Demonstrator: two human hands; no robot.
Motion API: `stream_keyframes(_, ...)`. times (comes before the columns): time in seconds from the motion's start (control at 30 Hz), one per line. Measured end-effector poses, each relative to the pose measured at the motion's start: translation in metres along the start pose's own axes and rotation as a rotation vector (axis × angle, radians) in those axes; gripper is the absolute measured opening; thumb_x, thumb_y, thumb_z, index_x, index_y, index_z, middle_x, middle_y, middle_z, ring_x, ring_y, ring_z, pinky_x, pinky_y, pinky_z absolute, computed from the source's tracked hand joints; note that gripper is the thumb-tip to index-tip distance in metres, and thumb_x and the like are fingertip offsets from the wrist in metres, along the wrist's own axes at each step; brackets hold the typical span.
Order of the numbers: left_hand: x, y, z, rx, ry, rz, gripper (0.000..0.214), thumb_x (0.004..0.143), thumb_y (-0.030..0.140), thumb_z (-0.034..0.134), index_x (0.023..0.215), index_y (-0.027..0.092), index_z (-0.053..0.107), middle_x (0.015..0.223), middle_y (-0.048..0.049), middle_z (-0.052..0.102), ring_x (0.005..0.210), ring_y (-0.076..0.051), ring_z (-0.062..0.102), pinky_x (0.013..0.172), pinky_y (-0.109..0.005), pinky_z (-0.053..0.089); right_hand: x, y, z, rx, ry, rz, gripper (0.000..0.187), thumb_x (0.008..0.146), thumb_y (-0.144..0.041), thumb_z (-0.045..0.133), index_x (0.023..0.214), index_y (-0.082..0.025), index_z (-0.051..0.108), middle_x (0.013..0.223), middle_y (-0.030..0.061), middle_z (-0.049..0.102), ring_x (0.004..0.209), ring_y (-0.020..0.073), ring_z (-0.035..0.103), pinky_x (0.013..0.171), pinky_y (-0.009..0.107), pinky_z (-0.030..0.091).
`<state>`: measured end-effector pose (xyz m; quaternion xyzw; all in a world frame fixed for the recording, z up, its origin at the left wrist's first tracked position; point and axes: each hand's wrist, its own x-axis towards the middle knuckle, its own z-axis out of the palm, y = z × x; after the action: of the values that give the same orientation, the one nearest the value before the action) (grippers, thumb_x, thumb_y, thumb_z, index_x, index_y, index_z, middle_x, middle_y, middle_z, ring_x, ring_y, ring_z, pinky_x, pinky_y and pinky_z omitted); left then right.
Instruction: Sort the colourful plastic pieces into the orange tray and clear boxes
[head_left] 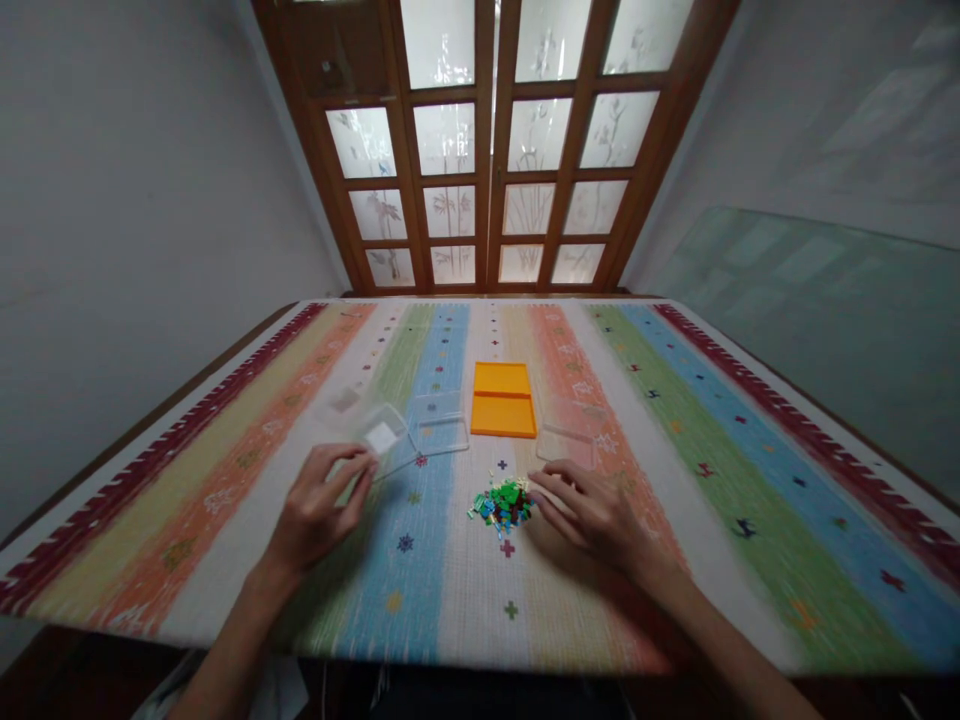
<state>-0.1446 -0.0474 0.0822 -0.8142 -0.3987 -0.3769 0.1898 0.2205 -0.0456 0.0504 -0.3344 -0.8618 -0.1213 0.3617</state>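
My left hand [322, 500] hovers left of the middle, thumb and forefinger brought together. Its fingertips are beside the near corner of a clear plastic box [384, 436] with a white patch inside; whether they grip anything is hidden. A heap of small green, blue, dark and pale toy bricks [504, 504] lies on the striped tablecloth. At its right edge are the fingertips of my right hand [589, 510], bent close together; any piece between them is too small to make out.
An open orange case [504, 416] lies flat behind the heap. Clear plastic boxes flank it, one open box on the left [444, 436] and another on the right [566, 445]. The striped tablecloth [465, 610] covers the table. Wooden doors [487, 180] stand beyond.
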Motion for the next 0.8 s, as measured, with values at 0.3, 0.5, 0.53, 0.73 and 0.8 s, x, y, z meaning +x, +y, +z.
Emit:
stream_keyframes(0.3, 0.001, 0.103, 0.057, -0.558, -0.184, 0.175, 0.026, 0.095, 0.002, 0.05, 0.116, 0.013, 0.061, 0.1, -0.0128, 0.069, 0.093, -0.021, 0.066, 0.082, -0.032, 0.06, -0.011, -0.038, -0.004, -0.003, 0.037, -0.098, 0.018, 0.099, -0.016, 0.053, 0.11, -0.015, 0.066, 0.092, 0.0113, 0.074, 0.078, 0.0178, 0.069, 0.066, 0.027, 0.054)
stream_keyframes(0.5, 0.001, 0.118, 0.073, -0.563, -0.219, 0.219, 0.046, 0.096, 0.004, 0.05, 0.14, 0.015, 0.053, 0.121, -0.0179, 0.065, 0.115, -0.025, 0.064, 0.093, -0.039, 0.06, -0.039, -0.035, -0.016, -0.034, -0.034, 0.03, 0.019, 0.1, -0.014, 0.05, 0.107, -0.017, 0.068, 0.076, 0.0049, 0.069, 0.062, 0.0147, 0.062, 0.056, 0.025, 0.048)
stream_keyframes(0.53, 0.001, 0.118, 0.074, -0.554, -0.199, 0.212, 0.048, 0.096, 0.005, 0.05, 0.143, 0.016, 0.051, 0.123, -0.0179, 0.064, 0.117, -0.025, 0.064, 0.095, -0.039, 0.06, -0.043, -0.03, -0.02, -0.043, -0.025, 0.071, 0.018, 0.1, -0.015, 0.051, 0.107, -0.018, 0.068, 0.077, 0.0051, 0.069, 0.063, 0.0147, 0.062, 0.057, 0.025, 0.048)
stream_keyframes(0.73, 0.002, 0.094, 0.066, -0.429, -0.095, 0.017, 0.037, 0.099, 0.012, 0.054, 0.135, 0.022, 0.058, 0.109, -0.01, 0.064, 0.098, -0.02, 0.067, 0.089, -0.033, 0.06, -0.072, 0.02, -0.039, -0.13, -0.054, 0.379, 0.024, 0.102, -0.018, 0.048, 0.096, -0.019, 0.071, 0.085, 0.007, 0.067, 0.073, 0.0171, 0.065, 0.068, 0.028, 0.051)
stream_keyframes(0.8, -0.002, 0.078, 0.063, -0.372, -0.065, -0.067, 0.029, 0.099, 0.015, 0.055, 0.126, 0.022, 0.062, 0.106, -0.0083, 0.064, 0.096, -0.02, 0.068, 0.088, -0.033, 0.06, -0.081, 0.034, -0.039, -0.17, -0.11, 0.447, 0.027, 0.102, -0.02, 0.047, 0.089, -0.018, 0.07, 0.082, 0.0066, 0.065, 0.069, 0.0165, 0.062, 0.066, 0.028, 0.05)
